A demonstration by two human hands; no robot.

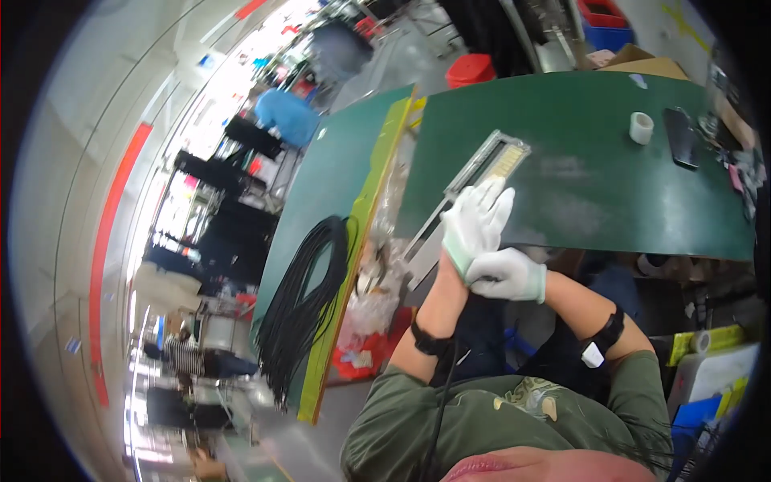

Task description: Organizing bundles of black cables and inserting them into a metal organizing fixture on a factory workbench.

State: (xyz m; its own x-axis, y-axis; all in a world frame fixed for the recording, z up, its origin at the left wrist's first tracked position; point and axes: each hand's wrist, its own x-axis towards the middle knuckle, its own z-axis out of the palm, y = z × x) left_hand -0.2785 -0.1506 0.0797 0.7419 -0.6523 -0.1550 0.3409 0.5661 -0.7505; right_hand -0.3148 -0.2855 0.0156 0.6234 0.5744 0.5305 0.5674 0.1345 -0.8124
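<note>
White knit gloves cover both my hands. My left hand (475, 221) is held up over the near edge of the green table (578, 201), fingers stretched out and holding nothing. My right hand (511, 275) is closed at the left wrist, with its fingers on the cuff of the left glove (459, 255). Just beyond my left fingertips lies a long silver metal frame (474, 165) with a pale yellow panel (506, 159) at its far end. The left hand partly overlaps this panel in view.
A bundle of black cables (305, 301) lies on another green table to the left, along a yellow-green edge strip (376, 185). A white tape roll (641, 128) and a dark phone-like object (681, 138) lie at the right. A red container (471, 71) stands behind the table.
</note>
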